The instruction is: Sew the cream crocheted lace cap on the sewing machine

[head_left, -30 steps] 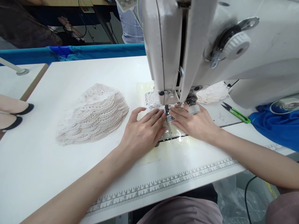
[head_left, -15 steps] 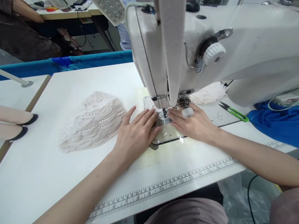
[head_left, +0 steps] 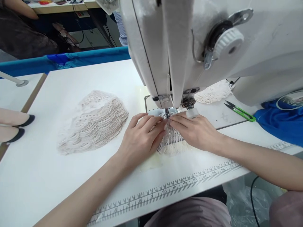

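A white openwork lace piece (head_left: 170, 138) lies under the presser foot (head_left: 167, 113) of the sewing machine (head_left: 151, 56), its loose part spread toward me. On its left side my left hand (head_left: 144, 134) is closed, fingers curled and pinching the lace edge close to the foot. My right hand (head_left: 197, 130) grips the lace from the right, fingers together beside the needle area. Its fingertips are partly hidden by the lace and machine parts. To the left lies a stack of similar lace pieces (head_left: 94, 123).
Behind the needle area rests more white lace (head_left: 214, 91). Green-handled thread snips (head_left: 240, 111) and blue cloth (head_left: 281, 123) lie at the right. A printed ruler (head_left: 163, 192) runs along the table's front edge. Another person (head_left: 21, 31) is beyond the blue-edged far side.
The lace, earlier mostly behind the foot, now spreads in front of it between my hands. My left fingers have curled from flat into a pinch. The view has shifted nearer the machine.
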Motion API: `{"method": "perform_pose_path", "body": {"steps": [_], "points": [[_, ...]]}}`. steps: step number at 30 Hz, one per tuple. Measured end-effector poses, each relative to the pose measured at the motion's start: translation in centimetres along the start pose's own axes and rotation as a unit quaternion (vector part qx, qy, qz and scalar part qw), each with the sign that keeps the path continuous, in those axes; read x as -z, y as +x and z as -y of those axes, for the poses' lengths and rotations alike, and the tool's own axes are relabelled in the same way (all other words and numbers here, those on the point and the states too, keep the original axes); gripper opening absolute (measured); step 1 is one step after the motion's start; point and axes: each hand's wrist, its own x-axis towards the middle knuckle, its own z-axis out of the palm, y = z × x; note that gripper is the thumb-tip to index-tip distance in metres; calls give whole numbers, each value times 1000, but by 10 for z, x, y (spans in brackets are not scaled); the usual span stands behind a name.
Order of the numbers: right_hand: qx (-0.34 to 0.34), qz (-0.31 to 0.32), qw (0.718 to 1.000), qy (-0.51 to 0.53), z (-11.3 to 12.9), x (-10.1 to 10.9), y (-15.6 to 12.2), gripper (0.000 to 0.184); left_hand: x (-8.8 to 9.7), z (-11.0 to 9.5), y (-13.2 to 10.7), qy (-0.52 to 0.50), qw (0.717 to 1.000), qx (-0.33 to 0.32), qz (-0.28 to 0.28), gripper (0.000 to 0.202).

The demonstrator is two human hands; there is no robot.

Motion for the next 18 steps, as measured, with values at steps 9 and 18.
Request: {"method": "perform_pose_path", "body": {"steps": [9, 18], "points": [[-29, 29, 999, -30, -9, -6, -1, 27, 6, -15, 2, 49, 998, -11, 24, 28], [-30, 45, 998, -31, -11, -4, 0, 24, 7, -18, 2, 41, 999, -5, 33, 31]]}}
